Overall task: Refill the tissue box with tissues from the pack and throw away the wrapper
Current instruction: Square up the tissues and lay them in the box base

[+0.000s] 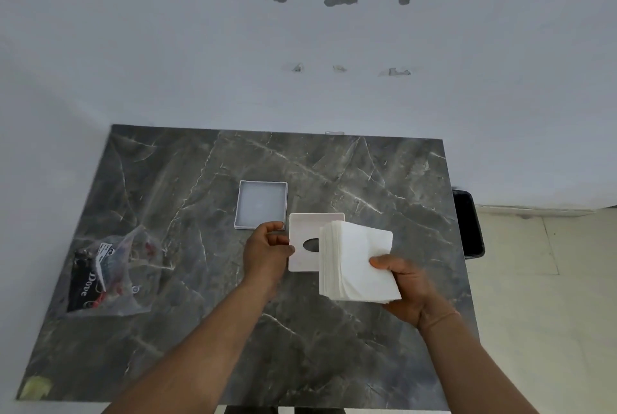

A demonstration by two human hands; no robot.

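Both hands grip: right [405,283] tissues [359,261], half-hiding box [305,241], apparently held by left [267,251].

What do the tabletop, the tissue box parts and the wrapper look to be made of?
Table: grey marble or marble-look slab, white veins, dull sheen. Box tray and slotted lid: likely white matte plastic, thin rigid walls. Wrapper: thin clear printed plastic film, crumpled and glinting. Tissue stack: soft white paper, layered edges.
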